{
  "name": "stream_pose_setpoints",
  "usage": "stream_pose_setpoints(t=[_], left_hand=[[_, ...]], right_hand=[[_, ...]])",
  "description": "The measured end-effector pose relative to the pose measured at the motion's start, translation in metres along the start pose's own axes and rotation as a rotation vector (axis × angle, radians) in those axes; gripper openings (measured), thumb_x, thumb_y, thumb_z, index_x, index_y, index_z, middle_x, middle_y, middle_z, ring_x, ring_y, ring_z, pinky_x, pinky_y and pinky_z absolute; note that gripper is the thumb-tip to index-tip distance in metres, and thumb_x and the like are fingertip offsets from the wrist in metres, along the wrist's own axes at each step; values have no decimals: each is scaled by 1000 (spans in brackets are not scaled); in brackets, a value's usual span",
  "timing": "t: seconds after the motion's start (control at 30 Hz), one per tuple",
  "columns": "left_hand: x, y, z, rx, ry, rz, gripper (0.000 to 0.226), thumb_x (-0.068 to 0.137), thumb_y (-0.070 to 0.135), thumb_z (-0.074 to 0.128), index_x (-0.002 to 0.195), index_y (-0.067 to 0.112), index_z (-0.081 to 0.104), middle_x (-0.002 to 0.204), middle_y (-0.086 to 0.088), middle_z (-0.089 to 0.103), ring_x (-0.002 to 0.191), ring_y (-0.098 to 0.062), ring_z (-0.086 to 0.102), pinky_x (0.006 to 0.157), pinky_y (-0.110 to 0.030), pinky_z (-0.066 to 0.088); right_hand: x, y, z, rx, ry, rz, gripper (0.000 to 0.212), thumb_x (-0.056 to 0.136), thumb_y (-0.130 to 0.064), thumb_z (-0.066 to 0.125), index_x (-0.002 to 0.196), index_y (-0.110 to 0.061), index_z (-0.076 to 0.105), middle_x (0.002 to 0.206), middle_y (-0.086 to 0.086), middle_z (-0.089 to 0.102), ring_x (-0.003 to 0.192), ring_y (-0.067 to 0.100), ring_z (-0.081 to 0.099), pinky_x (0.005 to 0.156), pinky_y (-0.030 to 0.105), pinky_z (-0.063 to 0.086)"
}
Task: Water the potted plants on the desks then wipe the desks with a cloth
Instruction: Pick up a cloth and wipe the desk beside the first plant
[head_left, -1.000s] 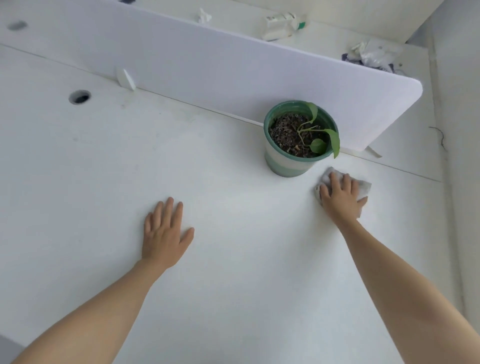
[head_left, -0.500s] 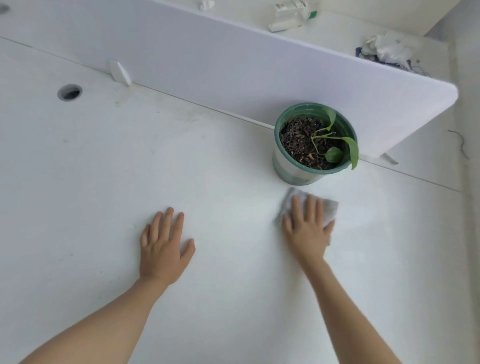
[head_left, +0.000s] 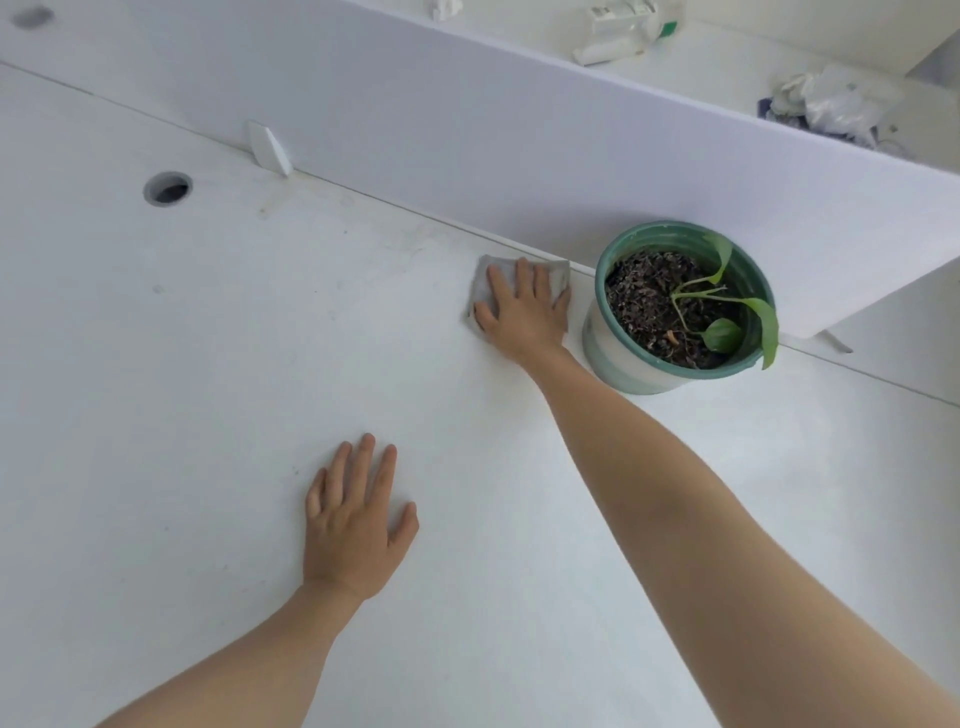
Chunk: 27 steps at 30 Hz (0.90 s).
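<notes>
From the head camera, the white desk (head_left: 208, 389) fills most of the view, with a white divider panel (head_left: 519, 145) running along its far edge. The right hand (head_left: 524, 317) lies flat, fingers straight and slightly spread, pressing a small grey cloth (head_left: 485, 283) onto the desk; it clasps nothing, and the cloth shows past the fingertips and on the thumb side. The cloth lies close to the foot of the divider and just left of the potted plant (head_left: 675, 312), whose green-rimmed pot (head_left: 623, 364) stands upright on the desk against the panel. The pot holds dark soil (head_left: 644, 296) and a few green leaves (head_left: 766, 322), one hanging over the rim. The left hand (head_left: 353, 525) rests palm down on the bare desk nearer the person, fingers relaxed and extended, holding nothing, well apart from the cloth. Farther left a round cable hole (head_left: 167, 188) is cut in the desk, and a white bracket (head_left: 267, 148) props the divider. Beyond the panel, on the far desk, lie a white bottle with a green end (head_left: 623, 31) and a crumpled plastic bag (head_left: 831, 104).
</notes>
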<state>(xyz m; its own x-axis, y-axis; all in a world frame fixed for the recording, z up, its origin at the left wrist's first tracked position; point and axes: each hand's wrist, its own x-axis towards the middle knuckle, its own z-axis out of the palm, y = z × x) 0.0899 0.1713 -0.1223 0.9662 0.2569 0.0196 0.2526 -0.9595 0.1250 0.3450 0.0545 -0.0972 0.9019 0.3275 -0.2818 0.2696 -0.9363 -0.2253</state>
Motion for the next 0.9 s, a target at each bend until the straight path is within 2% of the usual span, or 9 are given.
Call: stream_pose_setpoints(t=[0.17, 0.23, 0.3, 0.4, 0.47, 0.57, 0.7, 0.77, 0.9], left_hand=[[1, 0, -3, 7, -50, 2, 58, 73, 42, 38, 124, 13, 45, 129, -17, 57, 121, -30, 34, 93, -43, 24], [1, 1, -4, 5, -70, -5, 58, 74, 42, 37, 124, 13, 46, 129, -18, 57, 122, -29, 33, 94, -42, 23], [1, 2, -5, 11, -81, -19, 60, 74, 42, 37, 123, 11, 52, 129, -17, 57, 122, -29, 33, 94, -42, 22], [0, 3, -6, 0, -115, -37, 61, 75, 42, 35, 121, 9, 58, 130, -17, 56, 123, -31, 38, 95, -41, 20], [-1, 4, -8, -26, -139, -55, 62, 76, 43, 33, 122, 9, 57, 133, -16, 55, 123, -35, 46, 96, -41, 21], [-1, 7, -11, -62, -177, -79, 63, 76, 43, 32, 122, 10, 58, 133, -16, 54, 122, -37, 50, 97, -46, 34], [0, 7, -15, -77, -180, -74, 68, 76, 45, 26, 126, 9, 55, 138, -16, 49, 128, -38, 44, 99, -52, 35], [-1, 6, -14, -82, -165, -66, 73, 76, 48, 21, 131, 10, 50, 143, -15, 43, 133, -37, 36, 103, -51, 28], [-3, 5, -13, -79, -168, -48, 68, 82, 46, 27, 139, 13, 39, 152, -11, 29, 141, -32, 21, 109, -46, 16]], right_hand=[[-50, -4, 19, -19, -6, -97, 58, 93, -47, 24, 146, -27, 11, 157, 11, 4, 144, 29, -1, 112, 57, -2], [-94, 4, 33, -92, 24, -227, 57, 90, -47, 28, 142, -25, 28, 152, 16, 25, 141, 33, 20, 108, 62, 17], [-135, 25, 44, -151, 44, -318, 54, 86, -50, 30, 132, -24, 45, 138, 16, 49, 127, 35, 45, 93, 63, 38], [-180, 80, 47, -216, -30, -302, 57, 91, -56, 12, 132, -27, 40, 135, 12, 53, 124, 32, 50, 90, 59, 43], [-197, 119, 37, -190, 32, -191, 67, 88, -62, 6, 136, -26, 37, 141, 12, 46, 130, 32, 43, 94, 59, 42], [-205, 169, 23, -55, 117, 204, 76, 77, -64, 9, 143, -28, 24, 154, 7, 21, 143, 25, 15, 109, 53, 21], [-208, 171, 23, 180, 282, 586, 56, 88, -46, 34, 138, -24, 32, 152, 8, 21, 141, 25, 12, 110, 52, 12], [-211, 149, 34, 246, 339, 672, 53, 88, -41, 40, 136, -20, 36, 150, 10, 25, 140, 26, 15, 110, 50, 13], [-235, 99, 53, 234, 305, 638, 47, 92, -37, 38, 135, -18, 39, 149, 9, 28, 139, 25, 17, 105, 45, 18]])
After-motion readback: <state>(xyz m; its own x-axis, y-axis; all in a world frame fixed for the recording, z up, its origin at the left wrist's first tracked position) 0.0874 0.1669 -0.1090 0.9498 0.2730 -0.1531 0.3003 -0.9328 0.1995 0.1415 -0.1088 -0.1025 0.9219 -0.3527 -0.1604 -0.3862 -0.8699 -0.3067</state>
